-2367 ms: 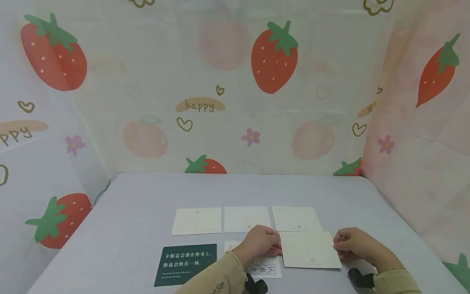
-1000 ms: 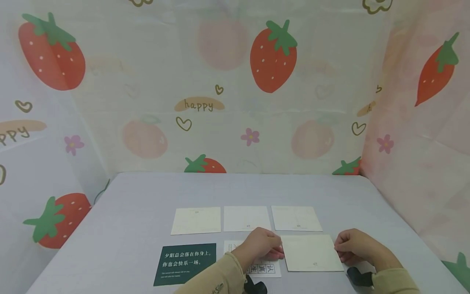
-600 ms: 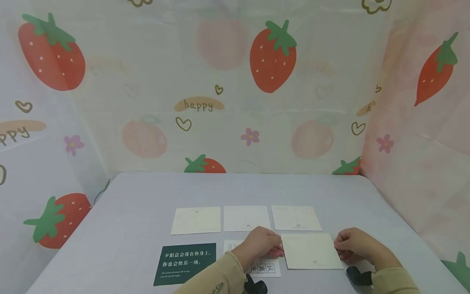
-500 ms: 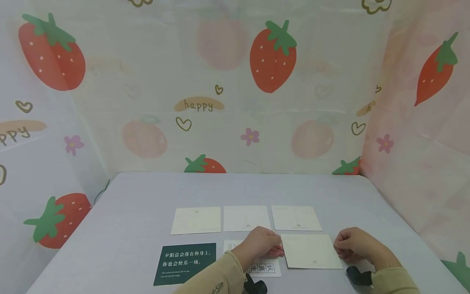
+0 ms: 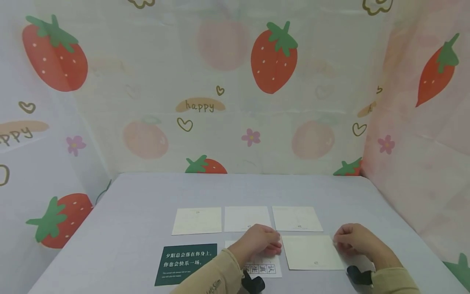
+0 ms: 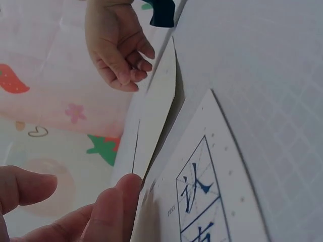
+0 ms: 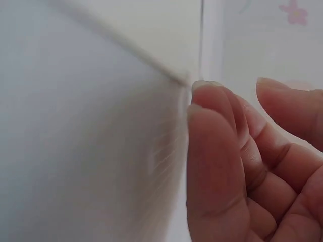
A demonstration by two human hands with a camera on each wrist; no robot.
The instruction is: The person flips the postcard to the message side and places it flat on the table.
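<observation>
A cream card (image 5: 312,253) lies at the front right of the table, slightly bowed off the surface in the left wrist view. My left hand (image 5: 258,241) is at its left edge, thumb apart and fingertips (image 6: 128,189) right at the card. Beneath that hand is a white card with boxed characters (image 6: 198,184), partly covered by it. At the far edge of the cream card, my right hand (image 5: 354,241) has its thumb spread away from the fingers (image 7: 214,166), with nothing between them.
Three pale cards form a back row: left (image 5: 196,221), middle (image 5: 244,218) and right (image 5: 297,218). A dark green card with white writing (image 5: 187,263) lies at the front left, partly behind my left sleeve (image 5: 213,275). Strawberry-patterned cloth (image 5: 235,81) surrounds the white table (image 5: 147,196).
Both hands have let go of the cream card's edges and lifted a little, thumbs parting from fingers. The card has come down toward me and rests on the table.
</observation>
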